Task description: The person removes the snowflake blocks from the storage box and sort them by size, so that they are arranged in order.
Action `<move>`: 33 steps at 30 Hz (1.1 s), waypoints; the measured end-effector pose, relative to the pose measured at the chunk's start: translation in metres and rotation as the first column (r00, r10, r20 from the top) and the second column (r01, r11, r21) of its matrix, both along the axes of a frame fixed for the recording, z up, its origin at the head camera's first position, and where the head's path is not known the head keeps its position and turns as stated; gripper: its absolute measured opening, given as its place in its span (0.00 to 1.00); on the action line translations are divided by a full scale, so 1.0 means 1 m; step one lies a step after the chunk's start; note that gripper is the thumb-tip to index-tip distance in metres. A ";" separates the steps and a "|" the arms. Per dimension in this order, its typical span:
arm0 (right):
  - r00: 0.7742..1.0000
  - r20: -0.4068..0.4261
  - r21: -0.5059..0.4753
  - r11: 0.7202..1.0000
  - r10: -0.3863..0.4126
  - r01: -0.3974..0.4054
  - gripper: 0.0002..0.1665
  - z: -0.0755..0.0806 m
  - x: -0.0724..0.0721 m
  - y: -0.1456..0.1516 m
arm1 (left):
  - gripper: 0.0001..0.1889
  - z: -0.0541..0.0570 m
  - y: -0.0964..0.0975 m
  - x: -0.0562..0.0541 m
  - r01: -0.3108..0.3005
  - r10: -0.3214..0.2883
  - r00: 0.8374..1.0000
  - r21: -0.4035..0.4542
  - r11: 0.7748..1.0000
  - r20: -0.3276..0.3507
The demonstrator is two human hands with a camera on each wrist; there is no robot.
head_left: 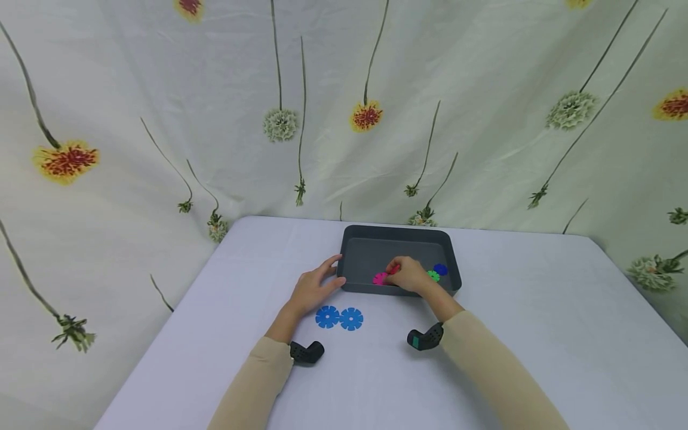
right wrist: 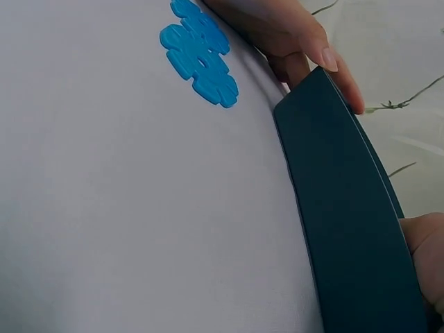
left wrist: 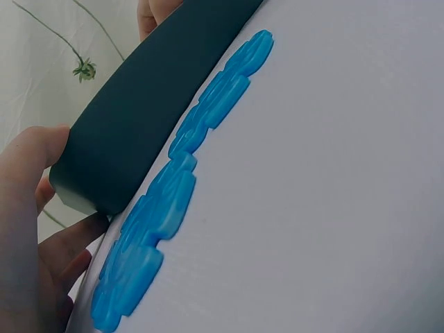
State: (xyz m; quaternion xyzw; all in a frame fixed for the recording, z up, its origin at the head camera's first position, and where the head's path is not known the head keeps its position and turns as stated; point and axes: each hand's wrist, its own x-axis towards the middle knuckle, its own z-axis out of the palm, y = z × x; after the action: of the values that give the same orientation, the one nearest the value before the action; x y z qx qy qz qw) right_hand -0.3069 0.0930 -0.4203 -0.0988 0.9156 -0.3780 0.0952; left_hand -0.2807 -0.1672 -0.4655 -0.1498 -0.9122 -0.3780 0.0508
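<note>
My left hand (head_left: 314,288) is at the front left corner of a dark grey tray (head_left: 371,232), its thumb and fingers extended and touching the corner. Over the tray's front wall reaches my right hand (head_left: 409,276), with curled fingers around a red piece (head_left: 395,270) that shows between thumb and forefinger. Right beside those fingertips lies a pink notched disc (head_left: 379,278). Two blue flower-shaped discs (head_left: 352,319) sit side by side on the table in front of the tray. In the right wrist view the tray's wall (right wrist: 340,201) hides the right fingertips.
Inside the tray, to the right, are a green disc (head_left: 433,276) and a dark blue disc (head_left: 441,269). A white cloth covers the table (head_left: 537,298). Behind it hangs a flower-printed curtain (head_left: 333,161). Black wrist devices (head_left: 307,353) jut inward from both forearms.
</note>
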 end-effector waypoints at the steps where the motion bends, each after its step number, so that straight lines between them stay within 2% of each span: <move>1: 1.000 0.001 0.004 1.000 0.001 -0.001 0.13 0.000 0.000 0.000 | 0.33 0.000 0.000 0.000 -0.001 0.001 1.000 -0.001 1.000 0.002; 11: 1.000 0.022 0.008 1.000 -0.012 0.012 0.12 -0.001 0.001 -0.001 | 0.33 0.000 0.000 0.000 0.002 -0.002 1.000 -0.002 1.000 0.006; 20: 1.000 0.003 -0.107 0.994 -0.021 0.021 0.09 0.001 0.001 0.002 | 0.33 0.001 0.000 0.000 0.006 -0.006 1.000 0.000 1.000 0.002; 25: 1.000 -0.011 -0.152 0.988 -0.002 0.001 0.09 0.001 0.002 0.004 | 0.33 0.002 0.000 0.000 0.007 -0.007 1.000 0.000 1.000 0.004; 33: 1.000 0.022 -0.188 0.982 0.002 0.002 0.09 -0.001 0.003 0.005 | 0.33 0.001 0.000 0.001 0.004 -0.004 1.000 0.002 1.000 0.019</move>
State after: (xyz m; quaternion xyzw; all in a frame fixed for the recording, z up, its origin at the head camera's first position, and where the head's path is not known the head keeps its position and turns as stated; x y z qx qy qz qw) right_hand -0.3039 0.0979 -0.4209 -0.1035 0.8746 -0.4640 0.0954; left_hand -0.2794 -0.1674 -0.4642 -0.1481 -0.9119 -0.3804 0.0414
